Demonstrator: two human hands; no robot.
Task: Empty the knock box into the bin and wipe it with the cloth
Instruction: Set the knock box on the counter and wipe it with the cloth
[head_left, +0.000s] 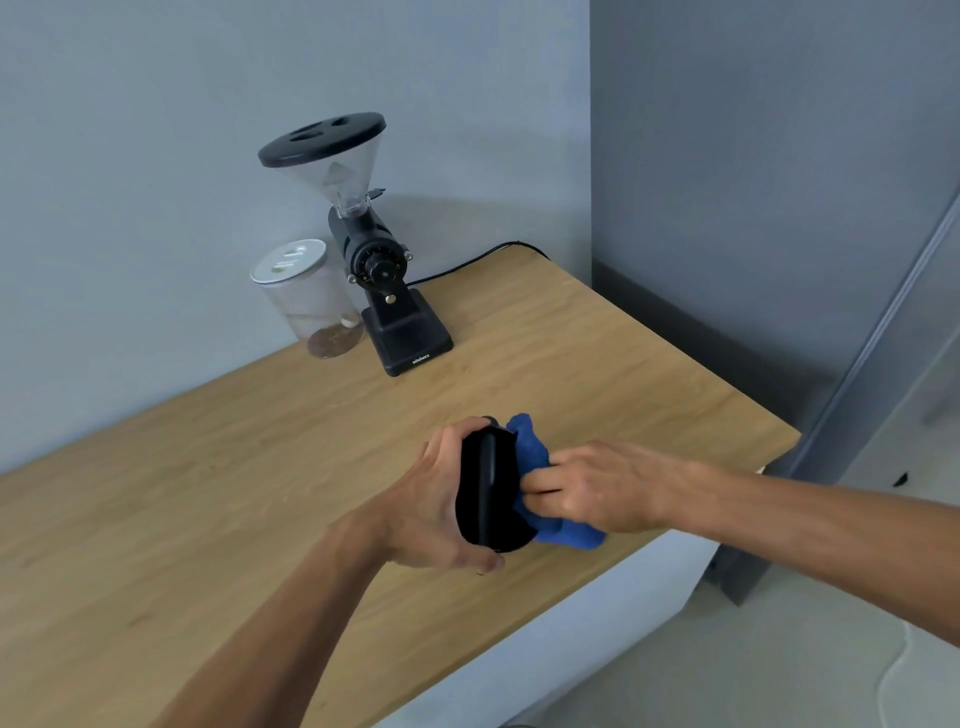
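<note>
the left hand (431, 499) grips the black knock box (488, 493), tipped on its side above the wooden table (208, 467). just right of it, the right hand (597, 488) clutches the blue cloth (535, 452), pressing it against the box's open mouth.

A light wooden desk (519, 364) lies beneath the hands. Beyond them stands a pale grey-blue wall (156, 156). To their right, a darker grey wall panel (753, 182) meets a pale floor (779, 649). Lighting is even.
</note>
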